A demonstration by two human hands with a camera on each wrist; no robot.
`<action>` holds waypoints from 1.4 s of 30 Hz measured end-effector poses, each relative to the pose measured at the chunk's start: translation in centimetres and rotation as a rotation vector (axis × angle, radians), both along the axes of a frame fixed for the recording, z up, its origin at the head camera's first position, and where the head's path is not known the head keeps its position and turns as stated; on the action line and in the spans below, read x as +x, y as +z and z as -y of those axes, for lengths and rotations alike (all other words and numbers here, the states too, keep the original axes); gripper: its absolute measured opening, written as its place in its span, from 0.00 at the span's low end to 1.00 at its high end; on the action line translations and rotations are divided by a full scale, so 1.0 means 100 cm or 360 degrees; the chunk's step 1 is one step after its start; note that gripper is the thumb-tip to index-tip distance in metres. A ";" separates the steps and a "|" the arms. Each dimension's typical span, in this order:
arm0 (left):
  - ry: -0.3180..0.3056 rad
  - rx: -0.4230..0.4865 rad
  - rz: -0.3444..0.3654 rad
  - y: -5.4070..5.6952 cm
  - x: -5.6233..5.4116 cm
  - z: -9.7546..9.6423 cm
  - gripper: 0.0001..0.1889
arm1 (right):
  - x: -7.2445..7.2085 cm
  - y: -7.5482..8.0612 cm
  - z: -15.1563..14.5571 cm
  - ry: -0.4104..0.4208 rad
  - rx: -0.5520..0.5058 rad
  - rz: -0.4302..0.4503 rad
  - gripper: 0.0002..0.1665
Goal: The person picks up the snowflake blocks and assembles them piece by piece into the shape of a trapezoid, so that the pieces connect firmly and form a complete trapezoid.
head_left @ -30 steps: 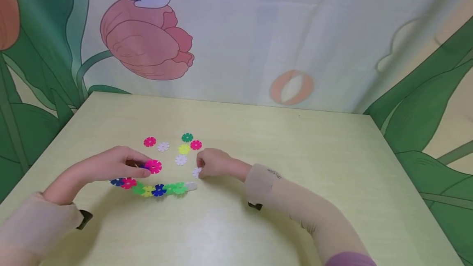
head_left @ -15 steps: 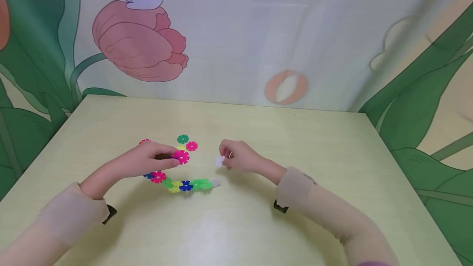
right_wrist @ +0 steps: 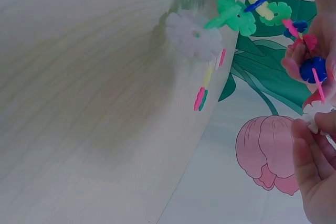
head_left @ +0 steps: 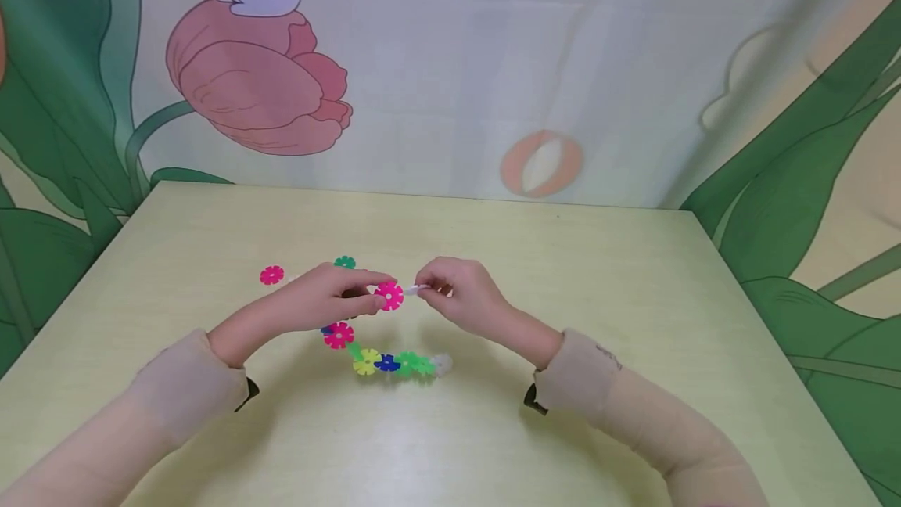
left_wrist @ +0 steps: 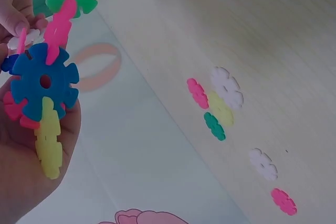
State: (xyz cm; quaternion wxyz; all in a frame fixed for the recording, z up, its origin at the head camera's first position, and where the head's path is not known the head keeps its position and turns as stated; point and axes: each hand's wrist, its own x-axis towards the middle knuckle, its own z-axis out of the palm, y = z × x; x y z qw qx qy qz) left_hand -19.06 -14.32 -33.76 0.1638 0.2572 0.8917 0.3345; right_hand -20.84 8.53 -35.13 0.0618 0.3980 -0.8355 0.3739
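Note:
My left hand [head_left: 320, 300] holds a chain of notched, flower-shaped plastic discs above the table, with finger and thumb on the pink disc [head_left: 389, 296] at one end. In the left wrist view, a blue disc [left_wrist: 29, 85] and a yellow disc [left_wrist: 49, 148] of the chain lie against the palm. The rest hangs in a curve below, through a yellow disc [head_left: 366, 362] and green ones to a white disc [head_left: 441, 366]. My right hand [head_left: 468, 296] pinches another white disc [right_wrist: 313, 114], its edge at the pink disc. Whether their notches interlock I cannot tell.
Loose discs lie on the table [head_left: 598, 296] beyond my left hand: a pink one [head_left: 271, 275], a teal one [head_left: 345, 262], and, in the left wrist view, a yellow one [left_wrist: 220, 109] and two white ones [left_wrist: 227, 86]. A printed curtain [head_left: 436, 84] hangs behind the table's far edge.
My right hand has lifted the white disc off the table and turned it edge-on. My left hand has moved right with the chain, bringing the pink end disc to the white one.

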 end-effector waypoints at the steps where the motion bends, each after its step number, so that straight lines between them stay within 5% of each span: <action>1: -0.0010 0.0000 -0.0002 0.000 0.000 -0.001 0.21 | 0.000 0.000 0.000 -0.0002 -0.0005 -0.0031 0.02; 9: -0.0075 -0.0004 0.0014 -0.001 -0.003 -0.003 0.23 | 0.001 -0.002 -0.003 0.0032 -0.0010 -0.0189 0.02; 28: -0.0052 -0.0005 0.0051 0.003 -0.002 -0.009 0.23 | 0.004 -0.004 -0.005 0.0077 -0.0006 -0.0364 0.02; 42: -0.0105 0.0112 0.0086 -0.007 -0.006 -0.012 0.23 | 0.009 -0.009 -0.004 0.0058 0.0007 -0.0618 0.05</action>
